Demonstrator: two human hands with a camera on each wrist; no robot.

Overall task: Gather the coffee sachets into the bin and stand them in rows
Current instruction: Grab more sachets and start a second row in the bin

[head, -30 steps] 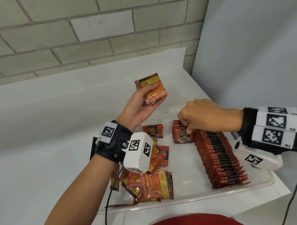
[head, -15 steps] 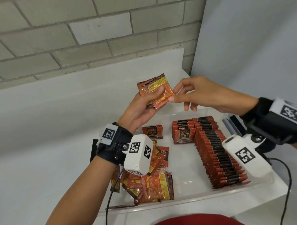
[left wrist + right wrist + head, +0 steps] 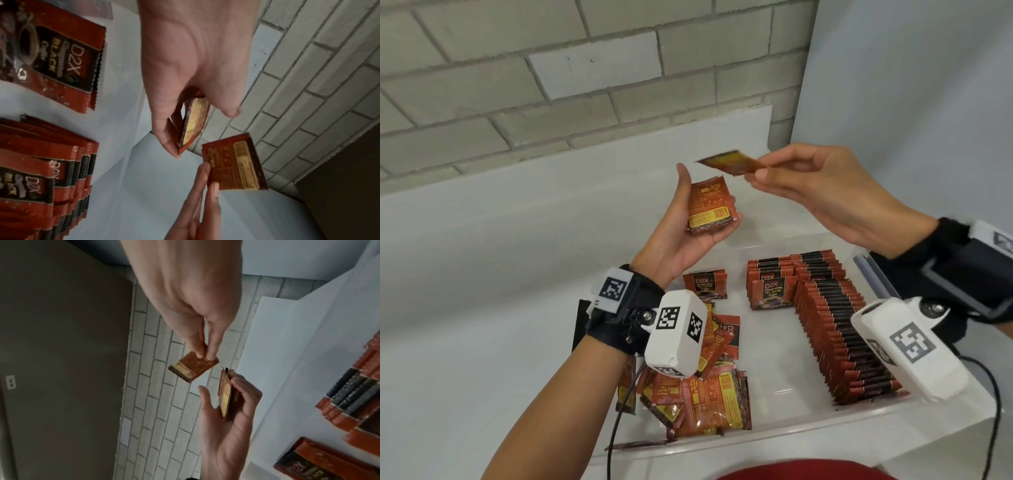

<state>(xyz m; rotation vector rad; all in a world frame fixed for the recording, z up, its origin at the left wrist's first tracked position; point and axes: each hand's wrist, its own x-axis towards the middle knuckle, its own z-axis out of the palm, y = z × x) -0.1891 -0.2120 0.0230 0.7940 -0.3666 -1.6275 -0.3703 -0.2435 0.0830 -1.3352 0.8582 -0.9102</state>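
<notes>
My left hand [image 3: 690, 219] is raised above the clear bin [image 3: 808, 425] and cradles a small stack of red coffee sachets [image 3: 709, 205] [image 3: 193, 123] in its curled fingers, back labels up. My right hand [image 3: 808, 186] [image 3: 202, 352] pinches one single sachet [image 3: 732, 163] [image 3: 232, 164] [image 3: 193, 368] by its edge, held flat in the air just above and right of that stack. In the bin, long rows of standing sachets [image 3: 835, 325] fill the right side. A loose heap of sachets [image 3: 702, 394] lies at the bin's left, partly hidden by my left wrist camera.
One sachet [image 3: 705, 284] lies flat at the bin's far left, next to a short standing row [image 3: 770, 287]. The bin sits on a white table [image 3: 482, 274] against a brick wall [image 3: 551, 85]; a blue-grey panel [image 3: 911, 85] closes the right side.
My right hand rose from the standing rows to the stack in my left hand, took its top sachet and pulled it away to the right. My left hand has loosened its thumb.
</notes>
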